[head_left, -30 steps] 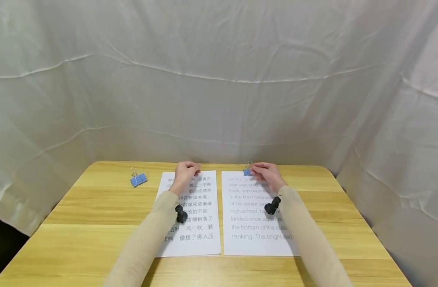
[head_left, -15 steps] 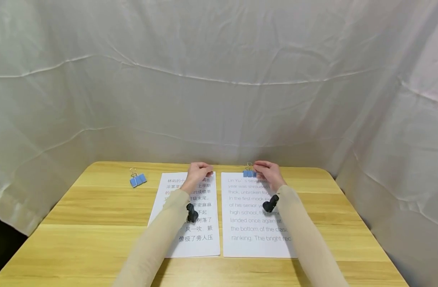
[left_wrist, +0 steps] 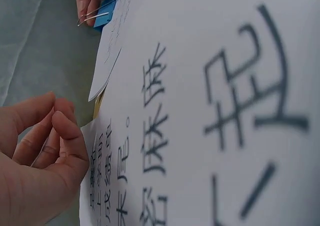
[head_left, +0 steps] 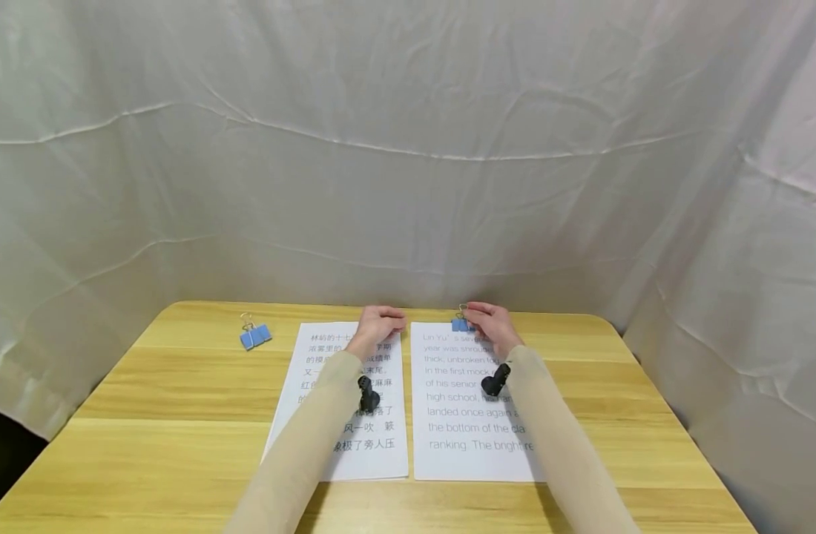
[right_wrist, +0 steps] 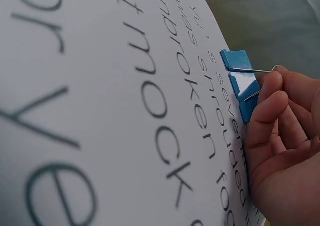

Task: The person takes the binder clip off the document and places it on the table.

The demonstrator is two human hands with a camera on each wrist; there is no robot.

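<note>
Two printed sheets lie side by side on a wooden table (head_left: 181, 386). My right hand (head_left: 484, 320) pinches the wire handles of a blue binder clip (head_left: 460, 324) set on the top edge of the English sheet (head_left: 461, 426). The right wrist view shows that clip (right_wrist: 240, 81) on the sheet (right_wrist: 100, 111), with my fingertips (right_wrist: 272, 89) on its wires. My left hand (head_left: 380, 325) rests at the top right corner of the Chinese sheet (head_left: 371, 445). In the left wrist view its fingers (left_wrist: 57, 118) are curled together beside the sheet (left_wrist: 210, 111), with nothing showing between them.
A second blue binder clip (head_left: 255, 335) lies loose on the table, left of the Chinese sheet. Wrinkled white cloth (head_left: 408, 163) hangs behind and at both sides of the table. Bare wood shows to the left and right of the sheets.
My left hand has slid right along the top of the Chinese sheet, toward the gap between the sheets. The right hand has stayed on the clip, shifting slightly left.
</note>
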